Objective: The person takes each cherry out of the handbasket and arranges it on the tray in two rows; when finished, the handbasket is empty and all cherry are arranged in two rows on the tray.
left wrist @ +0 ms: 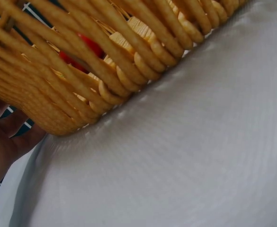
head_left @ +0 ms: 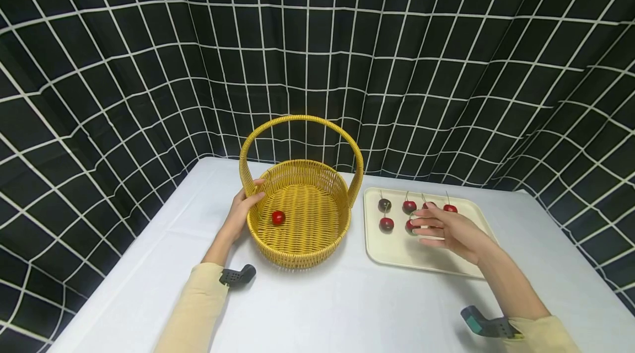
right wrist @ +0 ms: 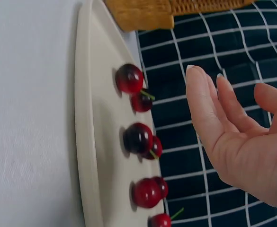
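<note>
A yellow wicker basket with a tall hoop handle stands left of centre, one red cherry lying inside it near the left wall. At the basket's left side, my left hand grips the rim by the foot of the handle; the left wrist view shows its fingers against the woven wall. Over the cream tray hovers my right hand, fingers apart and loosely bent, holding nothing. Several dark red cherries with stems lie in rows on the tray, some partly hidden behind this hand.
A white cloth covers the table under basket and tray. Black curtain with a white grid hangs behind and along both sides. The tray sits just right of the basket, with a narrow strip of cloth between them.
</note>
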`<state>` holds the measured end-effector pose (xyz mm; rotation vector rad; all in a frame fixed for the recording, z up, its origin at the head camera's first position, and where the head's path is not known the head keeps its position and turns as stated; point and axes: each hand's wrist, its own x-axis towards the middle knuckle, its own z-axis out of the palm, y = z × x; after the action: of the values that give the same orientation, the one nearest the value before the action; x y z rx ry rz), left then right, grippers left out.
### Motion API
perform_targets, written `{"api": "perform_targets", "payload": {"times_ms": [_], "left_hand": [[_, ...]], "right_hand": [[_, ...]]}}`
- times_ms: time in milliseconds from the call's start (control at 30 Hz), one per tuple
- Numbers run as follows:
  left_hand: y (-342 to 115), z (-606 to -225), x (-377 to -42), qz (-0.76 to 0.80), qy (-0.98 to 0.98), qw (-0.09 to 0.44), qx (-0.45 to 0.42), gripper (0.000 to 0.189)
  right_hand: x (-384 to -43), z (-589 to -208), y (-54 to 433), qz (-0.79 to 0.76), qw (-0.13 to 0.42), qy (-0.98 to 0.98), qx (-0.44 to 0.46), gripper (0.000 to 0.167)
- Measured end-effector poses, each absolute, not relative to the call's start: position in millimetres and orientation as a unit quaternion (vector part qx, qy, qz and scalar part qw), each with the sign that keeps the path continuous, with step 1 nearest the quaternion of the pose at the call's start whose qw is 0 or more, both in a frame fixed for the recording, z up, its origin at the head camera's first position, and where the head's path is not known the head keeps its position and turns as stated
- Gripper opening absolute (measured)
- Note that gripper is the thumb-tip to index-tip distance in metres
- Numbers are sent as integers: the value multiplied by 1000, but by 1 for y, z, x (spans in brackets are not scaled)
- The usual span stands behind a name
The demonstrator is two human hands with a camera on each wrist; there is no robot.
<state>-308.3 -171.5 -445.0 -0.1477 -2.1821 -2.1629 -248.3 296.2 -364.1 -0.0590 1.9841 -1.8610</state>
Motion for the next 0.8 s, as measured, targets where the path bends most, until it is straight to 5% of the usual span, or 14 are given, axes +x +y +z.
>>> {"api": "perform_targets", "payload": {"times_ms": [800], "left_hand": [[-172, -445, -307, -709, -702, 34, -53, 51]], "right_hand": [[-248, -350, 226, -672, 241, 696, -77, 49]]}}
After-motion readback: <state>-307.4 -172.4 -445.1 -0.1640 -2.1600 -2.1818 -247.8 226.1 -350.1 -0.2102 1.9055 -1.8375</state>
